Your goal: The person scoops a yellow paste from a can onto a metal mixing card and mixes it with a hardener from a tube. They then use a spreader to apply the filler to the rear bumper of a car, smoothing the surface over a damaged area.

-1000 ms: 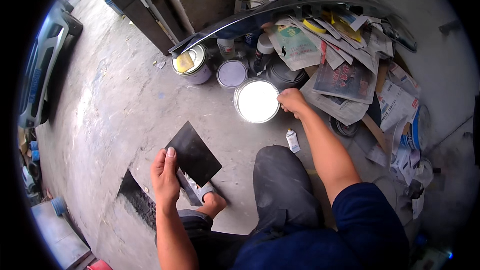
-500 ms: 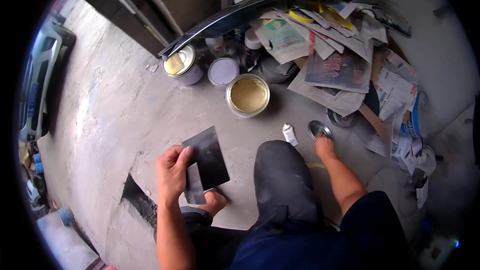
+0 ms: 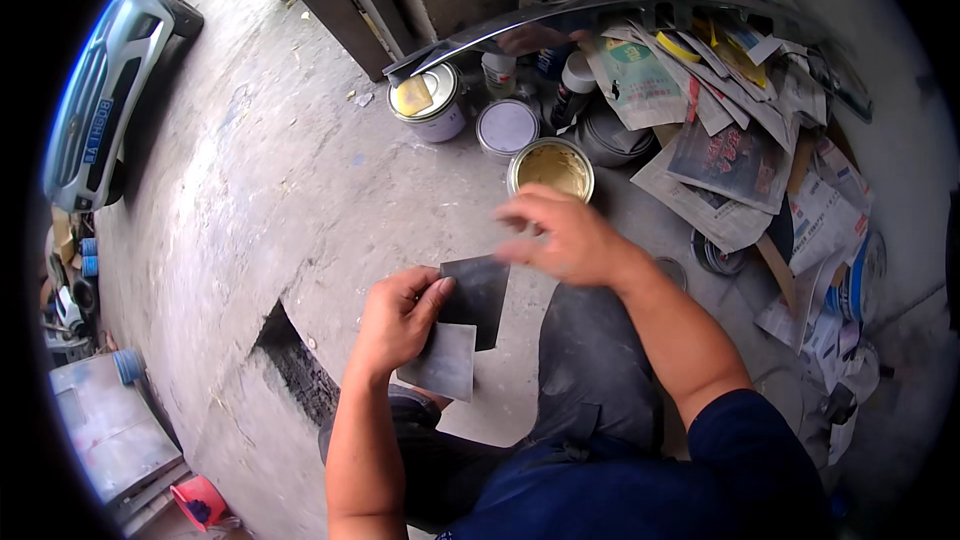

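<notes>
My left hand (image 3: 405, 318) is closed on a dark flat plate (image 3: 478, 292) and a smaller grey flat spreader (image 3: 447, 360), thumb on top, both above the floor. Just right of the plate's upper corner, my right hand (image 3: 568, 240) hangs in the air, blurred, with thumb and fingers apart and nothing visible in them. Beyond it stands an uncovered round can of tan paste (image 3: 552, 166), its near rim partly covered by that hand. My right forearm mostly hides a round metal tin or lid (image 3: 672, 270) on the floor.
Behind the paste can stand a lidded can with a yellow block (image 3: 428, 110), a smaller lidded can (image 3: 507, 128) and a spray can (image 3: 574, 90). A curved dark panel (image 3: 600, 8) and piled newspapers (image 3: 725, 155) lie beyond. A hole (image 3: 295, 365) breaks the floor at left; a car (image 3: 110, 100) is farther off.
My right hand has left the round metal tin and moved up and left toward the plate. The small white tube is now out of sight. The grey spreader shows more of its face.
</notes>
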Motion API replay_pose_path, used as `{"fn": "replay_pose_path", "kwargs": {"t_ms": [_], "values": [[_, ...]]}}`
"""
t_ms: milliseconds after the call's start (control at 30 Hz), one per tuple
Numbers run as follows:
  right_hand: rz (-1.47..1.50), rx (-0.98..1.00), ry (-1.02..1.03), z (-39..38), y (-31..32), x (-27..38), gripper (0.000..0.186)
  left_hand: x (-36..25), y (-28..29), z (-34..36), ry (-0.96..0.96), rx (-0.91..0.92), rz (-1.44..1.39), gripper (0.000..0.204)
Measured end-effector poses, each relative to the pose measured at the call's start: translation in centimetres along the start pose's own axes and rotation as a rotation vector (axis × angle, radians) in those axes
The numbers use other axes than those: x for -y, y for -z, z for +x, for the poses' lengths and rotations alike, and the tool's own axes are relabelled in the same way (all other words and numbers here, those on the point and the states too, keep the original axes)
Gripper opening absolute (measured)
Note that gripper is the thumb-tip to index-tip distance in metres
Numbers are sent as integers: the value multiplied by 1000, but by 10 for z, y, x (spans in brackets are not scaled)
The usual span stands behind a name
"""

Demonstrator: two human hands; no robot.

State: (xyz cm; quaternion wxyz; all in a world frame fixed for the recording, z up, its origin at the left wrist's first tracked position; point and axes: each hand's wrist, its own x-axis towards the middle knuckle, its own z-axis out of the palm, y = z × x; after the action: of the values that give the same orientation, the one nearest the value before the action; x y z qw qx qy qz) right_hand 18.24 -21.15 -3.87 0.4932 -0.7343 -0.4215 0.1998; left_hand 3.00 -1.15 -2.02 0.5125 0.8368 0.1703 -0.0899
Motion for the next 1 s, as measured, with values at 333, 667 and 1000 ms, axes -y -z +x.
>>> {"fn": "replay_pose_path", "kwargs": {"t_ms": [333,667,1000], "values": [[317,289,-58,38,-53,10,23,4,10,-13,-10,-10,11,15],[674,52,-339,2,-51,-41,15,26,31,-18,172,-151,-443,16],[1431,71,-235,-33,-103,-29,31,25,28,-5,198,-280,-826,22]]}}
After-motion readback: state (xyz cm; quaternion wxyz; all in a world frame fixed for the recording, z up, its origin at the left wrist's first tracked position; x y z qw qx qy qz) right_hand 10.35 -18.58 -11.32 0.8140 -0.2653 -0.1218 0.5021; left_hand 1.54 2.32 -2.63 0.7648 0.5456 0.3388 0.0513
